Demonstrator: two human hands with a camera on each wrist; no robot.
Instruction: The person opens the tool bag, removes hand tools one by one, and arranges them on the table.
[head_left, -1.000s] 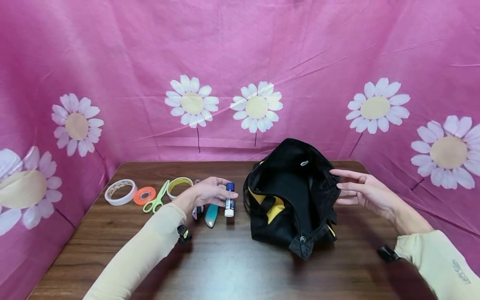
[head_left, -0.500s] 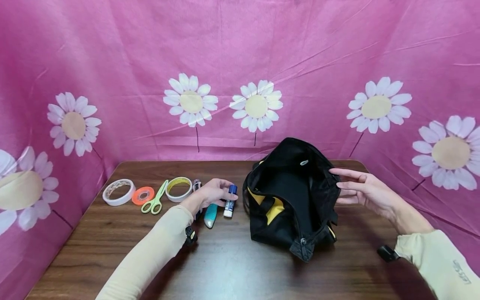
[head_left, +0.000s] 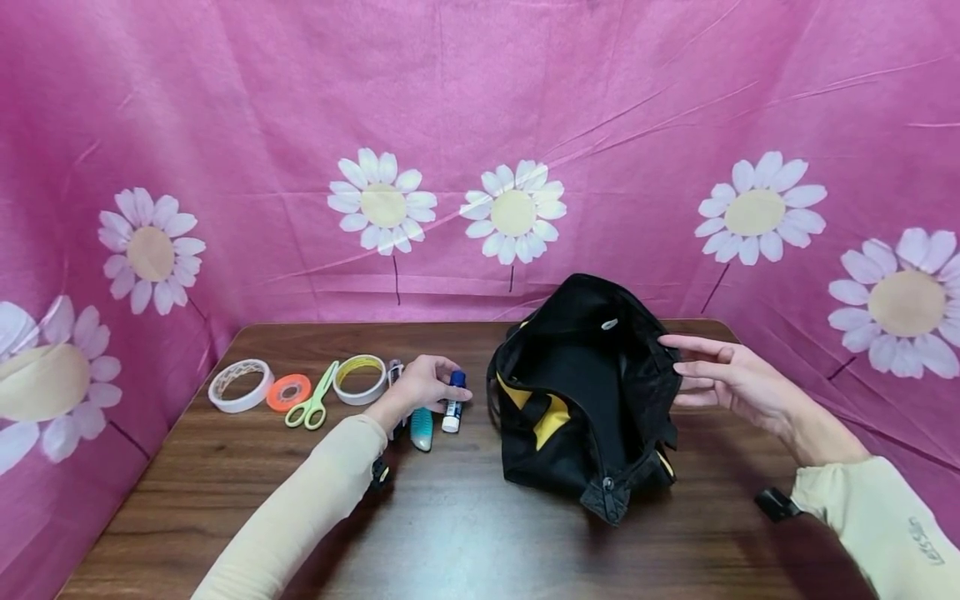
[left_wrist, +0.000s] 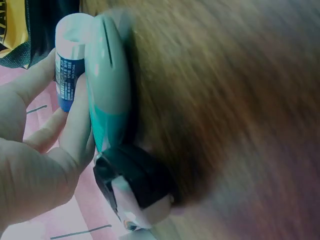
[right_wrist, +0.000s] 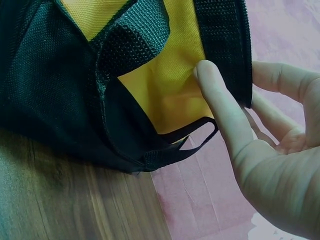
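My left hand [head_left: 425,387] pinches a glue stick [head_left: 452,414] with a blue cap and white base. In the left wrist view the glue stick [left_wrist: 70,82] overlaps a slim teal-and-grey tool [left_wrist: 106,80] with a slit near its tip. A black-and-white item [left_wrist: 137,185] lies at that tool's other end. My right hand [head_left: 738,383] holds the right rim of a black-and-yellow bag [head_left: 536,454], whose mouth gapes toward me. In the right wrist view the thumb presses the yellow fabric [right_wrist: 175,95], and the other fingers are behind the black rim.
Left of the left hand, a white tape roll [head_left: 217,392], an orange tape roll [head_left: 276,393], pale green scissors [head_left: 318,400] and a yellow-cored tape roll [head_left: 339,385] lie along the wooden table [head_left: 337,533]. A pink flowered cloth [head_left: 450,100] hangs behind.
The left hand has shifted the glue stick slightly left and closer to the tabletop, beside the teal-and-grey tool. The right hand and the bag have stayed nearly still.
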